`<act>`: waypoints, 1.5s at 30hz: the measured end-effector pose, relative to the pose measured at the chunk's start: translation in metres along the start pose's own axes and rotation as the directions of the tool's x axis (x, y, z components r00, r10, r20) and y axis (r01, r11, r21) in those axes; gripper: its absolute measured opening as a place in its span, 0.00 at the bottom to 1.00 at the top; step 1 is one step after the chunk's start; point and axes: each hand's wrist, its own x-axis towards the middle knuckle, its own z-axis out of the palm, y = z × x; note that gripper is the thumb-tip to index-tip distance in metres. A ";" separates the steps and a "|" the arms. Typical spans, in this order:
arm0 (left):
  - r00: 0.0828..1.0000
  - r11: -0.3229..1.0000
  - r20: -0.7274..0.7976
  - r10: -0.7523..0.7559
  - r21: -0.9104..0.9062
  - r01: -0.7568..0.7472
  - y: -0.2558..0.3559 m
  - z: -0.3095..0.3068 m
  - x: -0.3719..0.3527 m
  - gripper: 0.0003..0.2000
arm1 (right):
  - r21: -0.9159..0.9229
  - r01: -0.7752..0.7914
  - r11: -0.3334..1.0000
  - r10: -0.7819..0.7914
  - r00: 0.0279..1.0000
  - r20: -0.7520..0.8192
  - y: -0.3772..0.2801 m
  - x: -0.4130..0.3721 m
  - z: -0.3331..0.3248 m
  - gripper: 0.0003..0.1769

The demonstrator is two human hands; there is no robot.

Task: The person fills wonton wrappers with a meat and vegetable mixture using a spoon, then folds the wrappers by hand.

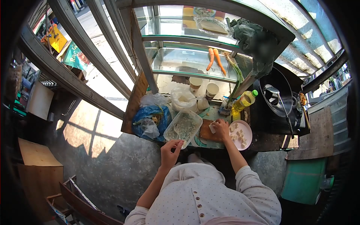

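Note:
My left hand [171,153] is closed at the near corner of a clear plastic container [189,119], fingertips pinched at its rim. The container holds cloudy liquid with pale bits in it. Over a small brown cutting board [206,134], my right hand [221,129] has its fingers closed around a whitish piece [213,128], too small to name surely. Just right of that hand lies a pink plate [246,127] with several pale cubes [240,135] that look like tofu.
A blue plastic bag [148,122] sits left of the container. Behind stand a white bag [183,99], two paper cups [195,84] and a yellow oil bottle [244,100]. Carrots [214,62] lie on the glass shelf [180,60]. At right is a wok [275,92] with a ladle [279,99].

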 end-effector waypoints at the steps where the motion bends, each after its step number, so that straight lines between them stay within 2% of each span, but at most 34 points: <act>1: 1.000 1.000 0.005 -0.011 -0.001 0.011 0.001 0.000 0.000 0.06 | -0.012 0.017 1.000 -0.017 1.000 -0.004 -0.001 0.001 -0.001 0.11; 6: 1.000 1.000 0.006 -0.022 -0.008 0.022 -0.002 -0.001 0.001 0.06 | 0.014 0.155 0.988 -0.156 0.986 0.054 -0.001 0.003 -0.002 0.12; 12: 1.000 1.000 0.013 -0.025 -0.010 0.025 -0.004 -0.003 0.001 0.06 | -0.030 0.156 0.987 -0.148 0.973 0.175 0.002 0.011 -0.004 0.18; 24: 0.999 1.000 0.017 -0.029 0.003 0.029 -0.004 -0.006 0.001 0.06 | -0.048 0.077 0.996 -0.056 0.938 0.343 0.009 0.026 0.001 0.09; 27: 0.999 0.999 0.019 -0.041 0.006 0.041 -0.005 -0.007 0.001 0.06 | -0.055 0.078 0.995 -0.056 0.945 0.324 0.010 0.025 0.000 0.08; 30: 0.998 0.998 0.018 -0.062 0.000 0.062 -0.006 -0.006 0.002 0.07 | -0.024 0.129 0.991 -0.123 0.976 0.179 0.007 0.023 -0.005 0.08; 33: 0.994 0.993 -0.009 -0.108 -0.053 0.108 -0.023 -0.002 0.001 0.07 | 0.113 0.039 0.993 -0.074 0.944 0.321 -0.002 0.029 -0.021 0.09; 37: 0.979 0.974 0.044 -0.198 -0.107 0.201 -0.055 0.004 0.000 0.10 | 0.476 0.094 0.874 -0.332 0.832 0.444 -0.077 0.030 -0.088 0.09; 38: 0.958 0.938 0.116 -0.263 -0.202 0.282 -0.064 0.008 -0.001 0.11 | 0.553 0.113 0.825 -0.406 0.800 0.442 -0.101 0.030 -0.102 0.09; 41: 0.863 0.765 0.313 -0.396 -0.406 0.499 -0.078 0.013 -0.010 0.14 | 0.742 0.051 0.669 -0.466 0.806 0.365 -0.149 0.031 -0.112 0.10; 43: 0.802 0.641 0.390 -0.453 -0.483 0.597 -0.080 0.010 -0.017 0.15 | 0.726 -0.039 0.686 -0.404 0.811 0.425 -0.163 0.038 -0.102 0.12; 44: 0.807 0.655 0.355 -0.472 -0.472 0.590 -0.083 0.008 -0.021 0.15 | 0.716 -0.083 0.693 -0.372 0.810 0.454 -0.167 0.041 -0.094 0.13; 45: 0.811 0.668 0.318 -0.490 -0.461 0.584 -0.089 0.004 -0.024 0.14 | 0.629 0.049 0.776 -0.386 0.825 0.413 -0.167 0.044 -0.078 0.14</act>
